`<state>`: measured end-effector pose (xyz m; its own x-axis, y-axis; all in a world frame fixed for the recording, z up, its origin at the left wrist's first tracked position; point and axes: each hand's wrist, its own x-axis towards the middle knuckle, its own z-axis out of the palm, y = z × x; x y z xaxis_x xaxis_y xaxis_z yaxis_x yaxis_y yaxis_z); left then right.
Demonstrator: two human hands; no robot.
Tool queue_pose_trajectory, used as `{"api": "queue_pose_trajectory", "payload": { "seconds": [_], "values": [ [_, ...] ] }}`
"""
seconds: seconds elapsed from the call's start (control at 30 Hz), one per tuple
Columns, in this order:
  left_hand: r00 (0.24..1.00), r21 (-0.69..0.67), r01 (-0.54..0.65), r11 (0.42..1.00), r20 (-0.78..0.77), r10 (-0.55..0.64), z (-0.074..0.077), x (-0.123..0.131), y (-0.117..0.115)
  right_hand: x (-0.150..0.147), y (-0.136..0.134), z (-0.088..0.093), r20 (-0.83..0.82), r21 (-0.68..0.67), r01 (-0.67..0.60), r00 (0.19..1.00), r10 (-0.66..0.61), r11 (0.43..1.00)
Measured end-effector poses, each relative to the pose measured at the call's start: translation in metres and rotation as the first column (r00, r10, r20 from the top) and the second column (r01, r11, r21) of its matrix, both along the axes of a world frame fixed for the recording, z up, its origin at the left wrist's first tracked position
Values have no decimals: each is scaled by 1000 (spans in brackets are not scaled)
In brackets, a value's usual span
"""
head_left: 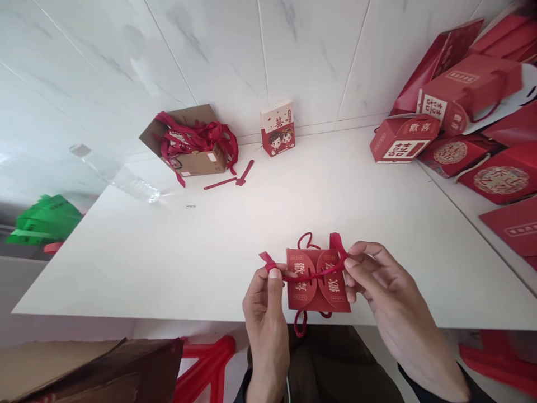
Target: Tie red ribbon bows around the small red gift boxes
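Observation:
A red gift box (300,294) with pale characters lies at the front edge of the white table, its two rounded flaps meeting in the middle. Across its top runs a red ribbon (308,277), crossed or knotted near the centre. My left hand (266,308) pinches the ribbon's left end between thumb and finger. On the other side, my right hand (377,282) grips the right end, with its tail standing up. Red cord loops (301,324) stick out from the box's near and far sides.
A cardboard box (197,162) full of red ribbons stands by the wall, beside a small cartoon-printed box (279,140). A clear plastic bottle (134,184) lies at the left. Red gift boxes (405,140) crowd the right. Red stools and an open carton (104,369) are below the table.

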<state>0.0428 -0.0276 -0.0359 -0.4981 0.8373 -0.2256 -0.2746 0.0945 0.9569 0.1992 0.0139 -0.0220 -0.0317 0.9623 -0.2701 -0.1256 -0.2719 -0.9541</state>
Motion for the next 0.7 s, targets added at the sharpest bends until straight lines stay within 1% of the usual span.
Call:
{"api": "queue_pose_trajectory", "payload": {
  "seconds": [0.1,0.17,0.2,0.23,0.3,0.37,0.43,0.47,0.57,0.63,0.7],
  "values": [
    [989,61,117,991,-98,-110,14,2,0,1,-1,3,86,17,14,996,-16,1000],
    [980,96,181,979,-101,-172,21,3,2,2,-1,3,126,50,-1,992,-5,999],
    [978,108,195,975,-94,-185,23,2,3,3,-1,2,145,65,-6,989,-3,998],
    [980,116,188,975,-89,-178,24,0,5,4,-1,2,166,78,-5,986,-8,997],
    [988,120,136,983,-93,-126,24,-5,8,6,0,1,222,98,4,975,-25,995],
    [989,117,76,990,-138,-59,24,-11,11,7,1,3,292,113,-11,956,-22,994],
    [969,103,39,994,-248,-13,26,-17,14,7,2,7,362,133,-63,932,10,989],
    [947,98,35,995,-322,-2,28,-19,15,7,2,10,403,144,-88,915,22,986],
    [853,114,66,991,-522,3,32,-20,19,3,4,18,540,213,-180,841,38,960],
    [821,122,127,984,-570,-36,36,-17,21,-1,5,22,617,277,-279,785,53,919],
    [826,94,204,974,-550,-120,39,-13,24,-6,5,24,655,355,-384,753,66,853]
  ]
}}
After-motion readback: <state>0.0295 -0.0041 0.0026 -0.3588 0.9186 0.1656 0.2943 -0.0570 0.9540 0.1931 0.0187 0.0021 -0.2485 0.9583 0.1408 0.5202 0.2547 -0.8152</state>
